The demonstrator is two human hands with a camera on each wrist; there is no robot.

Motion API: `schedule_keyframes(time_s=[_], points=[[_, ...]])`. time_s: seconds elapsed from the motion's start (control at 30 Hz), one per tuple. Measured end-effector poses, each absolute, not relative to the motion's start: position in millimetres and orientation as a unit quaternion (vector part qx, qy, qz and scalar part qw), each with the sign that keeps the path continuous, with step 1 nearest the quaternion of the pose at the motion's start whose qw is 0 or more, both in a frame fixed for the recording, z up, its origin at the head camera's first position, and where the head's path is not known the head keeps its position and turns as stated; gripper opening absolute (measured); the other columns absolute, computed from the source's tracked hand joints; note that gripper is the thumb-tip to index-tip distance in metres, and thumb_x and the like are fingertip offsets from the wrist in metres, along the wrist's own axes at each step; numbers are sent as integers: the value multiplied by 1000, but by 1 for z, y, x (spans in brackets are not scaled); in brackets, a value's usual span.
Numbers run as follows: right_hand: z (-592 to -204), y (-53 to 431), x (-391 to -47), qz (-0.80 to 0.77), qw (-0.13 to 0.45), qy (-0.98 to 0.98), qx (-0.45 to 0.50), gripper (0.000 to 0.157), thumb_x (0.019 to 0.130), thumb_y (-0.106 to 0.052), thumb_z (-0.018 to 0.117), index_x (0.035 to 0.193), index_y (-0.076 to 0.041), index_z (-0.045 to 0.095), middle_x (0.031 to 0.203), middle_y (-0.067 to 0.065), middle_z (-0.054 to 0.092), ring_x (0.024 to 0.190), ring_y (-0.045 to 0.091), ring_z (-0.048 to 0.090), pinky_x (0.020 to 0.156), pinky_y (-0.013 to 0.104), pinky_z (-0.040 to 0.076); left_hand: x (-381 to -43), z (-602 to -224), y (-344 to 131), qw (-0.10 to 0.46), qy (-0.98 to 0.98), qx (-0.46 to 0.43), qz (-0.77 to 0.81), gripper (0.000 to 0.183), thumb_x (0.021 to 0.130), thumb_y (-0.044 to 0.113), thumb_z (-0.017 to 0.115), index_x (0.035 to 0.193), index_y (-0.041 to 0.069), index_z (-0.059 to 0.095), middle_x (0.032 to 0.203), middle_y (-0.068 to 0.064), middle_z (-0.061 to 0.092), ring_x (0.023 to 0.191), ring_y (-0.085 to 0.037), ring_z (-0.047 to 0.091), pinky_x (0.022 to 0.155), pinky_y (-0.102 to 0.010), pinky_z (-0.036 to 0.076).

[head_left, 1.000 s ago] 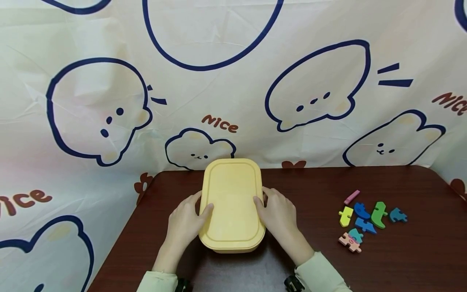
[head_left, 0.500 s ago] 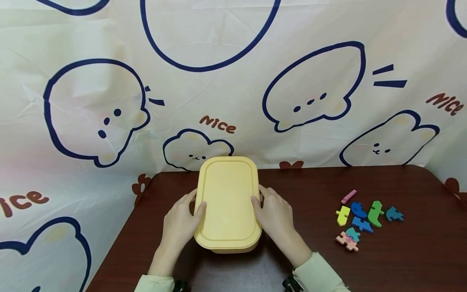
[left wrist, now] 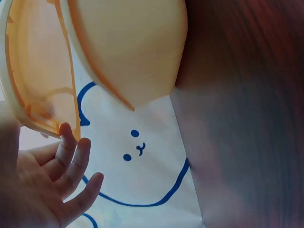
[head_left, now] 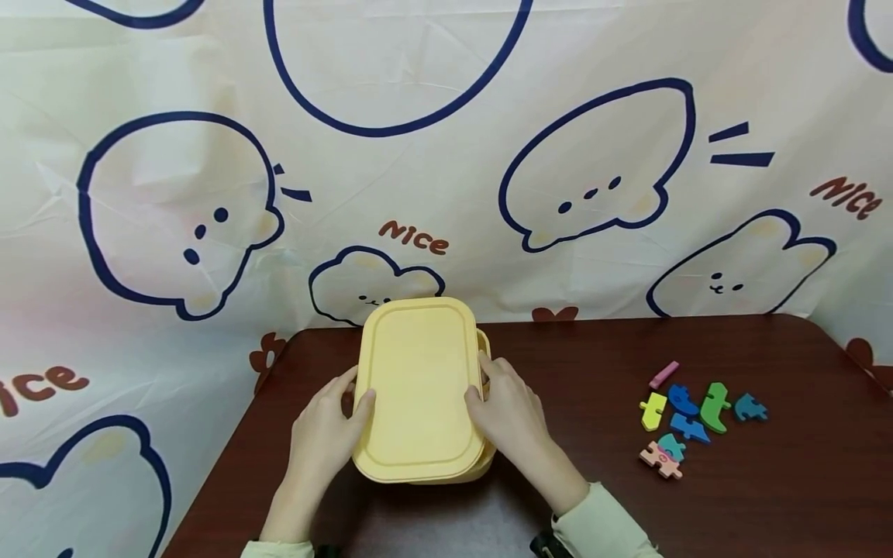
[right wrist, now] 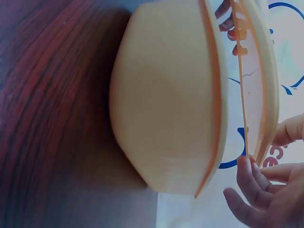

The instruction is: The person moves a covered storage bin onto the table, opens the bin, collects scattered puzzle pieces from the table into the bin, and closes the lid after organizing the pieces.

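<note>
A pale yellow lid [head_left: 418,387] is held by its two long sides, raised off a matching yellow box [head_left: 484,457] and shifted to the left of it. Both wrist views show a gap between the lid [right wrist: 266,85] and the box [right wrist: 166,99], which stands on the table. My left hand [head_left: 324,422] grips the lid's left edge, thumb on top and fingers underneath. On the opposite edge my right hand [head_left: 512,411] pinches the lid the same way. What the box holds is hidden.
Several colourful puzzle pieces lie on the right of the dark brown table [head_left: 788,496], among them a green piece [head_left: 715,407], a yellow piece [head_left: 653,411] and a pink piece [head_left: 661,459]. A patterned cloth [head_left: 418,178] hangs behind the table's far edge.
The lid has come up off the box and moved left, baring the box's right rim. Both hands travelled left with it. The puzzle pieces stay in their arrangement.
</note>
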State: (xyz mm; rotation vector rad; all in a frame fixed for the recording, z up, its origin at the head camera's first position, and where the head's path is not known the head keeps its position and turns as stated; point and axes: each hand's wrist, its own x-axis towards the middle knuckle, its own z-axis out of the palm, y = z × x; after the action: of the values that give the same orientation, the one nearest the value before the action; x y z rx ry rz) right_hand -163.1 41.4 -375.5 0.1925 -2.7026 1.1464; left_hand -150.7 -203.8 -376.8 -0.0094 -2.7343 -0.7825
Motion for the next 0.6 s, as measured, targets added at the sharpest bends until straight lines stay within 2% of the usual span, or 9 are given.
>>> schedule_keyframes(time_s=[0.1, 0.27, 0.47, 0.6], points=[[-374, 38, -162, 412, 90, -904, 72, 56, 91, -18, 62, 143, -2, 51, 107, 5, 59, 60, 10, 47, 52, 30, 40, -149, -374, -208, 141, -950, 5, -279, 47, 98, 31, 62, 140, 11, 56, 103, -4, 63, 57, -17, 43, 56, -33, 37], [-376, 31, -158, 458, 88, -880, 93, 58, 90, -12, 63, 144, 1, 49, 116, 8, 58, 64, 8, 49, 57, 27, 44, -146, -370, -216, 129, -949, 13, -287, 49, 99, 32, 61, 142, 11, 54, 108, -6, 63, 58, -18, 43, 56, -34, 36], [-383, 19, -155, 492, 89, -859, 112, 59, 88, -7, 65, 143, 3, 49, 98, 1, 56, 66, 6, 49, 58, 24, 44, -141, -367, -229, 122, -950, 29, -285, 51, 100, 36, 59, 144, 11, 52, 114, -7, 63, 61, -18, 45, 60, -34, 38], [-389, 14, -155, 508, 104, -846, 122, 56, 86, -3, 67, 140, 4, 52, 101, 4, 58, 66, 5, 51, 59, 24, 45, -140, -367, -235, 112, -952, 42, -280, 54, 99, 40, 60, 145, 12, 52, 113, -8, 64, 63, -19, 46, 59, -34, 37]])
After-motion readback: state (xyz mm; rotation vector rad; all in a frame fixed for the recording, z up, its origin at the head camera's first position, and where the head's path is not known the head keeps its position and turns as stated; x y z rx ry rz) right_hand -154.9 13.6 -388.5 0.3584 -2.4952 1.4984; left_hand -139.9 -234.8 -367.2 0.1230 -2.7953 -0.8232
